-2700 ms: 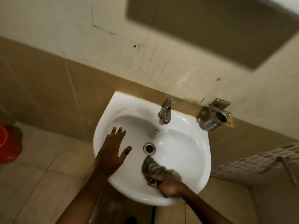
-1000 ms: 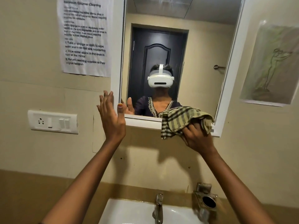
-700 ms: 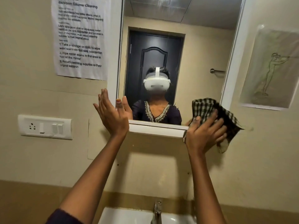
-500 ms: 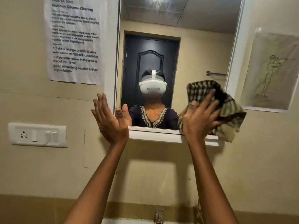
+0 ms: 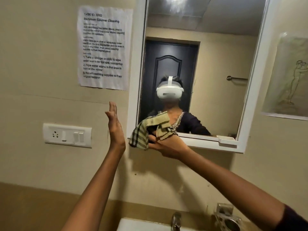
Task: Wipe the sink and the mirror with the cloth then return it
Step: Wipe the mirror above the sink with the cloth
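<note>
The right hand (image 5: 168,147) clamps a bunched checked cloth (image 5: 150,130) and presses it against the lower left corner of the mirror (image 5: 216,64), where the fabric overlaps both the glass and the white frame's bottom ledge — while the left hand (image 5: 115,129) is raised flat and empty, fingers straight and together, close to the wall just left of the frame and, as far as can be told, touching nothing. The step in hand appears to be the mirror wipe. To do it well, the cloth is best spread flatter under the palm and drawn across the glass in overlapping passes, working along the ledge too — the upper pane looks untouched. The edge of the sink (image 5: 141,225) and the tap (image 5: 176,220) show directly below; a printed instruction sheet (image 5: 104,47) hangs left of the frame above a switch plate (image 5: 67,135).
</note>
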